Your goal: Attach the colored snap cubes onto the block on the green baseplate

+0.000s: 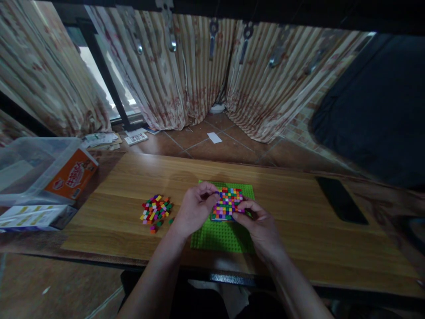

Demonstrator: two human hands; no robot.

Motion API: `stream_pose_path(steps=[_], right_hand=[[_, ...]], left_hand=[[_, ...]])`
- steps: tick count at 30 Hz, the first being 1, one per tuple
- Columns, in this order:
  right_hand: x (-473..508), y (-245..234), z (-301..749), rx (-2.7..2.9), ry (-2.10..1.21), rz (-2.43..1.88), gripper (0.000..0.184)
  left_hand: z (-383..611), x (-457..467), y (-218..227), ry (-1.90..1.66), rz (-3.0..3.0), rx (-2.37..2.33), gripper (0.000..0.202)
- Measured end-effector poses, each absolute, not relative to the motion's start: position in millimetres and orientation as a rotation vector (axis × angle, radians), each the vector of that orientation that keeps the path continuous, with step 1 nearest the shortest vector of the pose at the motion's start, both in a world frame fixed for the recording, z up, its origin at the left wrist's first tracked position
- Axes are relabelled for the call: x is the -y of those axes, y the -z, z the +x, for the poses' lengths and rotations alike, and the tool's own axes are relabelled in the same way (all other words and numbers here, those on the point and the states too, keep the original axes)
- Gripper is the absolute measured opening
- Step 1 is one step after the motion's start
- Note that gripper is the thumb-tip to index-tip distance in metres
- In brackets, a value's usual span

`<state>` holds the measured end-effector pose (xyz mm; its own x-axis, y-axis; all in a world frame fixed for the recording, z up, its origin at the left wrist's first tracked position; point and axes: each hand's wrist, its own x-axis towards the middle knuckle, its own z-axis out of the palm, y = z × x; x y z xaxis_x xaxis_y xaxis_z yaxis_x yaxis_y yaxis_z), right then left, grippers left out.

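Centrally, left hand (194, 208) and right hand (260, 223) pinch with narrow fingers at the studded multicolour brick patch (227, 203) on the square green baseplate (215, 237). Loose brick pile (156, 210) lies left-centre on the woodgrain table (299, 221).

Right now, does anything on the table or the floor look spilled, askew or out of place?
Nothing looks damaged. Loose coloured bricks lie in a small heap left of the green baseplate, two or three strayed from it. On the floor by the curtains, papers lie strewn, and one white slip lies alone on the tiles.
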<state>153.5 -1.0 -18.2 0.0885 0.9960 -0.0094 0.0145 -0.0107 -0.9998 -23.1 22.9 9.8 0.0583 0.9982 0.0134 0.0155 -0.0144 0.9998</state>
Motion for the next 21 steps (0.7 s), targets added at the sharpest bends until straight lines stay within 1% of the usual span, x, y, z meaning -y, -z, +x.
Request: stream_pose_path(steps=[5,8,11,16,21], right_hand=[[-1.7,18.9,159.6,1.152,-1.193,-1.229,0.020],[-4.9,16.8,163.4,1.070,-1.066,-1.224,0.019],[-4.1,10.0,161.6,1.128,-0.903,-1.217,0.014],[5.6,-3.8,148.3,1.373,-0.836,-1.174,0.011],[7.6,-7.8,140.8,1.440,-0.775,-1.129,0.013]], left_hand=[[-25.5,-21.1,-12.9,-1.162,1.279,-1.131,0.009],[-26.3,-19.6,-13.9,-1.147,1.322,-1.100,0.010],[-25.3,-18.1,-13.9,-1.138,1.387,-1.081,0.010],[-21.8,-15.0,-14.6,-1.142,1.428,-1.027,0.012],[-17.9,-11.6,-19.5,-1.148,1.416,-1.009,0.013]])
